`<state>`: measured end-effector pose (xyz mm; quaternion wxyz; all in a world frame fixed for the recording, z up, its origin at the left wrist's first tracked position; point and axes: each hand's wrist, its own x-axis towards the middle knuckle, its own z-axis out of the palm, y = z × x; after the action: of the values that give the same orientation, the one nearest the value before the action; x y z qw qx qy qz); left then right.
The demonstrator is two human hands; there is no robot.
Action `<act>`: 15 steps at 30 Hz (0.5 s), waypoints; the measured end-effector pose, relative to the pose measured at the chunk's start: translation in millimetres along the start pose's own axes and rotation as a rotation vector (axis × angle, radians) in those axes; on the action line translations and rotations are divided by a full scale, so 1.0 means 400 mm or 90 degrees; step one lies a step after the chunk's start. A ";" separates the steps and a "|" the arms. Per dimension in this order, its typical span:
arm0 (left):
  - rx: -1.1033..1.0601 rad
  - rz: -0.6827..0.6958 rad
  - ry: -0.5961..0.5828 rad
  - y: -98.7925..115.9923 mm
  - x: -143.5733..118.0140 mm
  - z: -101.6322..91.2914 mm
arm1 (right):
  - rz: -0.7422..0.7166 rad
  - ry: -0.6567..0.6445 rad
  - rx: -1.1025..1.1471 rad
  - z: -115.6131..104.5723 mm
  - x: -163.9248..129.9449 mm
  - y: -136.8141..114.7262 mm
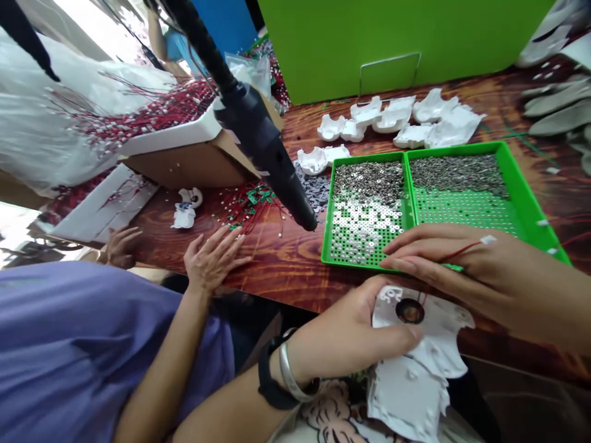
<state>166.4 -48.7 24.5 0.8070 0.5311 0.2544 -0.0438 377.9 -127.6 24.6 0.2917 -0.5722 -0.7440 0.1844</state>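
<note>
My left hand (364, 335) grips a white plastic shell (446, 326), its thumb pressed on the face beside a round dark speaker (410, 311) with thin red wires. Below it, another white shell piece (406, 394) is in view; I cannot tell whether the two are joined. Just above the shell, my right hand (480, 271) is closed at the front edge of the green tray (410, 191), fingertips together. A red wire lead (464, 250) with a white connector emerges between its fingers and lies over the back of the hand. The fingertips' contents are hidden.
Metal washers (369, 215) fill the tray's left compartment, small metal parts (457, 172) the right. White shells (392, 114) lie behind. A black tool (272, 147) hangs over the table. A co-worker's hand (215, 255) rests near red-wired green boards (258, 195).
</note>
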 end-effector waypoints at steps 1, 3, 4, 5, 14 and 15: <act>0.003 0.000 0.008 -0.001 0.000 0.002 | 0.008 -0.009 0.015 -0.001 0.002 0.000; 0.004 0.000 0.030 -0.003 0.000 0.006 | 0.041 -0.025 0.062 -0.002 0.003 -0.002; -0.003 0.002 0.044 -0.003 0.000 0.009 | 0.068 -0.028 0.085 -0.003 0.000 -0.003; -0.012 0.004 0.056 -0.003 0.001 0.011 | 0.092 -0.030 0.103 -0.004 -0.004 -0.004; -0.063 0.007 0.112 -0.006 -0.002 0.023 | 0.147 0.020 0.071 0.008 -0.086 0.034; -0.061 0.010 0.110 -0.008 -0.002 0.025 | 0.136 0.022 0.072 0.010 -0.088 0.038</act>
<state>168.3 -58.9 25.3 0.8068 0.4960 0.3204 0.0207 392.8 -156.8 4.6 0.3151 -0.6339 -0.6621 0.2459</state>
